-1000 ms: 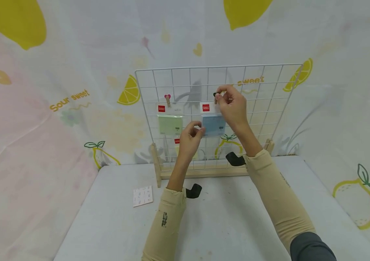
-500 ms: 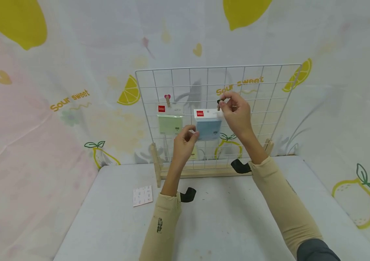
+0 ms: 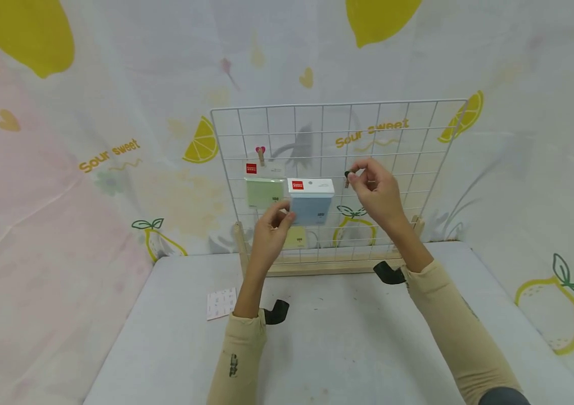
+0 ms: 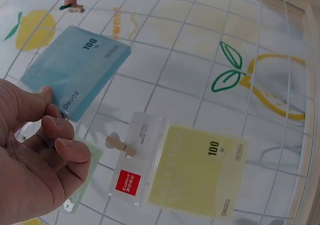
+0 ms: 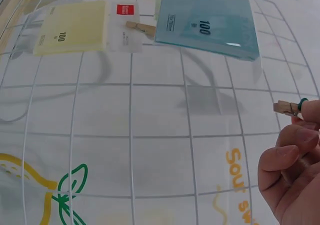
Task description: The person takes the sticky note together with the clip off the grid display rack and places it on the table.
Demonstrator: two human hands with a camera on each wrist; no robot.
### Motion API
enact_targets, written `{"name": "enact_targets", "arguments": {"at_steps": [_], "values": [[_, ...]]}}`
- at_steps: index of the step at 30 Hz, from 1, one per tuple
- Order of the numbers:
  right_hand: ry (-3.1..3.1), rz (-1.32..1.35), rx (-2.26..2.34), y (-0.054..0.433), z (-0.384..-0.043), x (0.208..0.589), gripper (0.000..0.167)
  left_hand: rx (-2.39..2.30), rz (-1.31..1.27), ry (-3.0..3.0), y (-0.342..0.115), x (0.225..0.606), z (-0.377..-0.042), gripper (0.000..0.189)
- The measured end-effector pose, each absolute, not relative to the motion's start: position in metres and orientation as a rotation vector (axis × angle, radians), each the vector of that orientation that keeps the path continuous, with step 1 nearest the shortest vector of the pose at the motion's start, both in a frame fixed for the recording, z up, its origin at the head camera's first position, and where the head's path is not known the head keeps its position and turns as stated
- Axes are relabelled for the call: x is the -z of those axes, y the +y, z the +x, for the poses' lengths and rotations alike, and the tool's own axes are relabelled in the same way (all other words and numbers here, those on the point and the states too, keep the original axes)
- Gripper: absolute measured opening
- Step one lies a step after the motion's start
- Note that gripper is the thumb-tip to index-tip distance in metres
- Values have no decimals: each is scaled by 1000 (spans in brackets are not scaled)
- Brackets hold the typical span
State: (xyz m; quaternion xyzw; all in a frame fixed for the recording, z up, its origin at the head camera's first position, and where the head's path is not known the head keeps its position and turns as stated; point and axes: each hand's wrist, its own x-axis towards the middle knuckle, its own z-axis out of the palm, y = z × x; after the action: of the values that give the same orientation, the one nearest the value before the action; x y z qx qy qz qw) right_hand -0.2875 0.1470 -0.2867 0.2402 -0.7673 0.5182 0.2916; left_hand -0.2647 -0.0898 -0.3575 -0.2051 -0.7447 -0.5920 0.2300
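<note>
Before the white wire grid point(image 3: 294, 106), a person's left hand point(image 3: 270, 232) pinches the blue pack point(image 3: 311, 209) by its lower left corner, thumb against one face; the pack is held in front of the wires, its white header uppermost with a red label at the left, the number 100 printed low on the right. To the right of the pack, and apart from it, the right hand point(image 3: 379, 191) pinches a small wooden clip point(image 5: 286, 107) by its dark green end between thumb and finger, the other fingers curled; nothing is seen between the clip's tips.

On the grid's upper left hangs the green pack point(image 3: 261, 191), under a clip with a pink heart point(image 3: 260, 154); lower down hangs the yellow pack point(image 4: 197, 170), a plain wooden peg point(image 4: 120, 145) on its clear header, its upper part hidden from the head camera by the blue pack and the left hand.

The grid stands in a wooden base point(image 3: 337, 267) on a white table point(image 3: 342, 337); a pale card point(image 3: 221, 304) lies left of the base, near the left forearm; behind hangs a lemon-print cloth point(image 3: 140, 56).
</note>
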Motion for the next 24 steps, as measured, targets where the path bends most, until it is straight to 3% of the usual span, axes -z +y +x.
{"name": "enact_targets", "arguments": {"at_steps": [7, 14, 24], "values": [[-2079, 653, -1413, 155, -284, 303, 10, 1633, -538, -2070, -102, 365, -258, 19], [-2114, 710, -1442, 153, -256, 300, 9, 1601, -479, -2202, -114, 354, -233, 20], [-2138, 693, -1397, 171, -249, 322, 10, 1516, -396, -2263, -154, 379, -242, 21]]}}
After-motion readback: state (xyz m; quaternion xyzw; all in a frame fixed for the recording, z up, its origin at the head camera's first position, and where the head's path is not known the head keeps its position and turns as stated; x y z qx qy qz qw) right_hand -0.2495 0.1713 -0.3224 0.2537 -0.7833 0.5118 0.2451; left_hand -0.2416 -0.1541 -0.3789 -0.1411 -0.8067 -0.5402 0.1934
